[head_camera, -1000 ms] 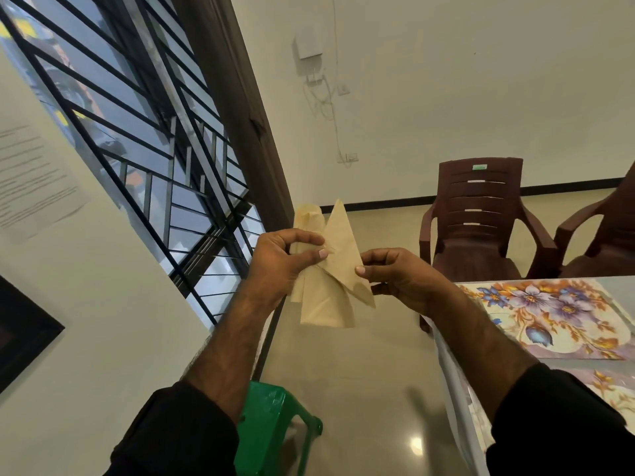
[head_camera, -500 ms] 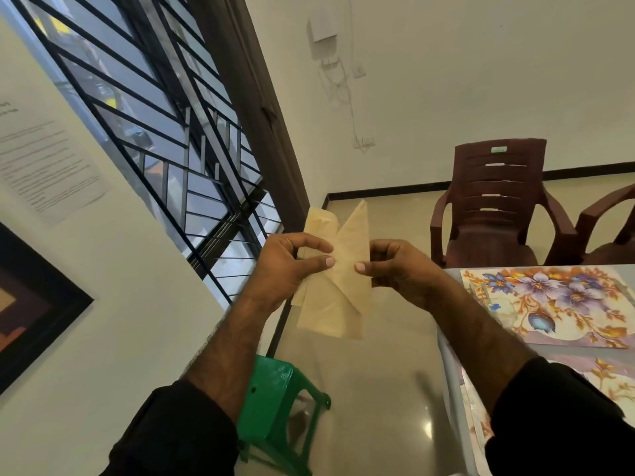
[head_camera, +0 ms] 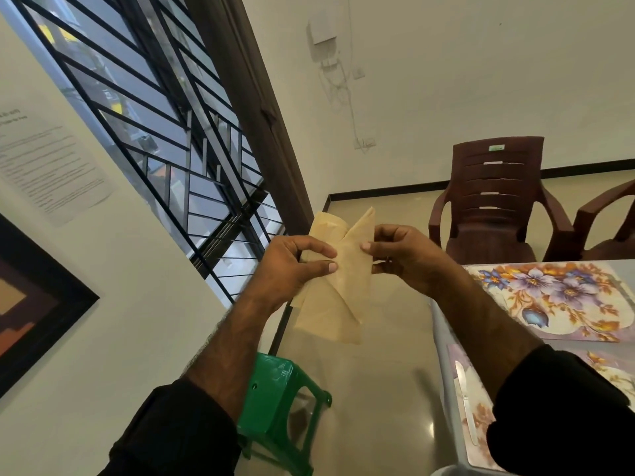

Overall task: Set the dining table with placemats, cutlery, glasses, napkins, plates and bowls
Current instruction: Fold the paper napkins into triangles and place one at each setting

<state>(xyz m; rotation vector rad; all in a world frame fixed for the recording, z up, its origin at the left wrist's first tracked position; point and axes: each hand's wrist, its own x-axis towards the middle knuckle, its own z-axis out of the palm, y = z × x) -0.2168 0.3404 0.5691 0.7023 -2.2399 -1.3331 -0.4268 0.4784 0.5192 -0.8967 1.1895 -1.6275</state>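
I hold a pale beige, partly folded paper napkin (head_camera: 338, 297) up in the air in front of me, over the glossy tiled floor (head_camera: 378, 389) and clear of the bench (head_camera: 446, 341). My left hand (head_camera: 288, 269) pinches its left side, thumb across the front and fingers curled behind. My right hand (head_camera: 402, 255) pinches the right edge near the top, thumb tip on the front face and fingers curled round the back. Both hands are clamped on the napkin, close together but not touching each other. One pointed corner of the napkin stands up between my hands, a rounded fold shows behind it on the left, and the lower part hangs down below my left hand.

To my right the bench carries a floral placemat with purple and orange flowers (head_camera: 563, 300) at its far end. Nearer me, a second floral placemat (head_camera: 474, 400) lies at the bench edge with a silver table knife (head_camera: 464, 400) resting on it, lengthwise along the edge. My black sleeve (head_camera: 556, 417) hides the rest of that mat.

Two dark brown plastic armchairs (head_camera: 494, 201) stand beyond the bench by the white wall. A green plastic stool (head_camera: 278, 407) stands on the floor below my left forearm, beside the barred window (head_camera: 154, 132).
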